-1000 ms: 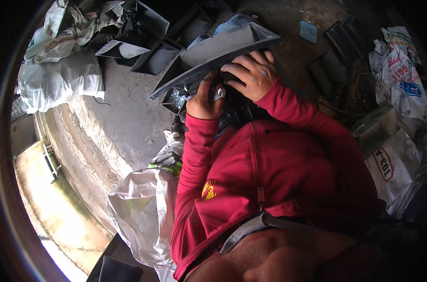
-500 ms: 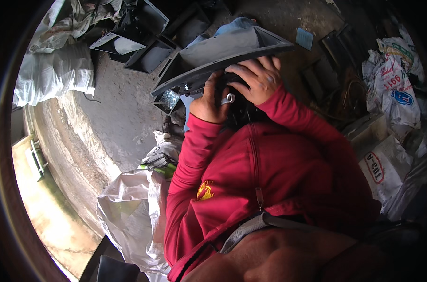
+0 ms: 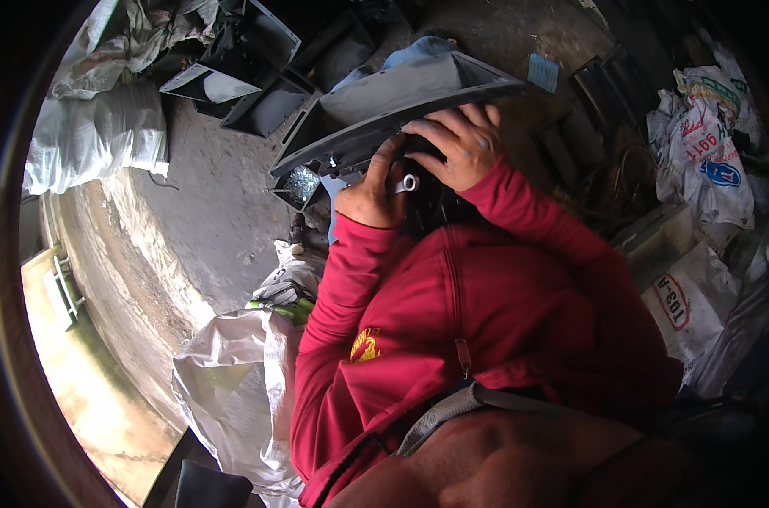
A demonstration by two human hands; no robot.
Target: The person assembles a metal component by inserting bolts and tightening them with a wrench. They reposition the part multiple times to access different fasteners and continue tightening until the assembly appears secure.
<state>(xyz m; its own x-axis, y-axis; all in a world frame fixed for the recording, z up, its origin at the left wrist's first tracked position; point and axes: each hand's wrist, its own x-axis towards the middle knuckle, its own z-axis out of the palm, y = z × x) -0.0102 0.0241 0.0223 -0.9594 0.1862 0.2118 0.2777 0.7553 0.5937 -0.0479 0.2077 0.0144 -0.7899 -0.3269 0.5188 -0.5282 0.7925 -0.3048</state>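
Note:
A large black metal housing point(image 3: 401, 91) with sloping sides and a flanged rim is tilted in front of me. My left hand point(image 3: 369, 201) is closed round a silver wrench point(image 3: 410, 182), whose ring end pokes out past the fingers; its index finger reaches up to the housing's near side. Close by on the right, my right hand point(image 3: 462, 146) has its fingers and thumb bent round a dark part of the same housing below the rim. Shadow hides the fingertips and what lies between the hands. A small bin point(image 3: 300, 188) of shiny small hardware sits left of my left hand.
Several similar black housings point(image 3: 270, 103) lie on the floor at the far left. More dark metal parts point(image 3: 613, 93) stand at the right, near printed white sacks point(image 3: 706, 148). An open white sack point(image 3: 232, 364) is by my left side. A blue piece point(image 3: 543, 73) lies beyond the housing.
My left hand and the wrench have shifted slightly down and left. My right hand keeps its hold, and the whole view has moved a little.

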